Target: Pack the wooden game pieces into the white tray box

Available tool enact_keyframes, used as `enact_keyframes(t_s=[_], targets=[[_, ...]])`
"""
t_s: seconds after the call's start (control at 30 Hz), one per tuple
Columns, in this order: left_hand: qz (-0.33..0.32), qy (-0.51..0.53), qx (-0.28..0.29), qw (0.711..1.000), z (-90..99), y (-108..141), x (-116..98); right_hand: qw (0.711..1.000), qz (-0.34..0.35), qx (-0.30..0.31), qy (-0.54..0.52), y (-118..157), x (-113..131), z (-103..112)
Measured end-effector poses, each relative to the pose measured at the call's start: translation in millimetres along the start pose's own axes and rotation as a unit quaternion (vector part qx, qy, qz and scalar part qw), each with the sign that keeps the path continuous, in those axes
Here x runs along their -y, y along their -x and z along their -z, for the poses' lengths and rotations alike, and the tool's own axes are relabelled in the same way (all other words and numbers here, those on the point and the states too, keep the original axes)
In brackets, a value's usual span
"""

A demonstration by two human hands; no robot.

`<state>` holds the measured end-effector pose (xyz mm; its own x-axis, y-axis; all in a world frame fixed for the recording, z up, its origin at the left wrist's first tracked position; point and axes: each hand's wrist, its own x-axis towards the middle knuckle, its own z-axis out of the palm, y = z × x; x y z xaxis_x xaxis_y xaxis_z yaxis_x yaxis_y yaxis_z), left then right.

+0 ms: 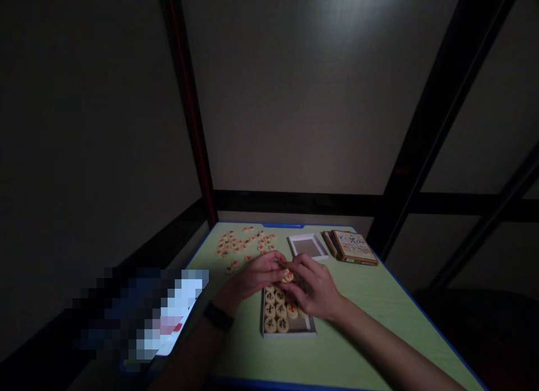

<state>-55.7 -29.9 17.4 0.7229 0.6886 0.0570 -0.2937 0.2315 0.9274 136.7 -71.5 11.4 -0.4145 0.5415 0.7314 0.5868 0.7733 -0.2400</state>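
Both hands meet over the far part of a shallow box (290, 334) of round wooden pieces. A piece with a red character (287, 276) sits between the fingertips of my left hand (259, 274) and my right hand (316, 285), and both hands touch it. My left wrist wears a dark band (219, 316). Inside the box, pieces with black characters (270, 324) fill the left columns, and a red-marked piece (292, 310) lies to their right. The bare box bottom shows at the near right. My hands hide the far end of the box.
Several loose round pieces (238, 249) are scattered on the green table (353, 346) at the far left. A white open tray (325, 258) stands at the back, beside stacked printed boxes (356, 248). A blurred bright object (177, 312) is at the left edge.
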Motion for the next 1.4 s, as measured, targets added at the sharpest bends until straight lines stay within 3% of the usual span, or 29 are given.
enact_keyframes(t_s=[0.27, 0.4, 0.47, 0.6, 0.7, 0.9, 1.13, 1.4], targets=[[-0.002, -0.021, 0.014, 1.0, 0.7, 1.0, -2.1, 1.0, 0.0, 0.016, -0.02, -1.6, 0.9, 0.2], [0.002, -0.04, -0.021, 0.999, 3.5, -0.3, -2.4, 0.999, -0.007, 0.038, -0.021, -8.1, 4.0, 9.4], [-0.011, -0.053, -0.063, 0.997, 6.5, -2.6, -1.8, 0.996, -0.022, 0.08, -0.029, -10.1, 9.6, 18.1], [-0.043, -0.081, -0.171, 0.981, 11.9, -8.6, -0.7, 0.973, -0.049, 0.222, -0.039, -2.4, 25.5, 32.9], [-0.05, -0.102, -0.193, 0.975, 13.4, -11.1, 0.0, 0.96, -0.052, 0.272, -0.037, 9.0, 33.4, 35.5], [-0.053, -0.11, -0.169, 0.978, 14.5, -12.2, 1.9, 0.957, -0.049, 0.284, -0.028, 18.7, 30.8, 31.1], [-0.041, -0.115, -0.183, 0.975, 8.4, -9.4, -2.4, 0.955, -0.063, 0.288, -0.04, 17.7, 29.0, 30.7], [-0.054, -0.138, -0.166, 0.975, 10.1, -9.6, -1.9, 0.96, -0.12, 0.228, -0.109, 18.3, 15.8, 40.6]])
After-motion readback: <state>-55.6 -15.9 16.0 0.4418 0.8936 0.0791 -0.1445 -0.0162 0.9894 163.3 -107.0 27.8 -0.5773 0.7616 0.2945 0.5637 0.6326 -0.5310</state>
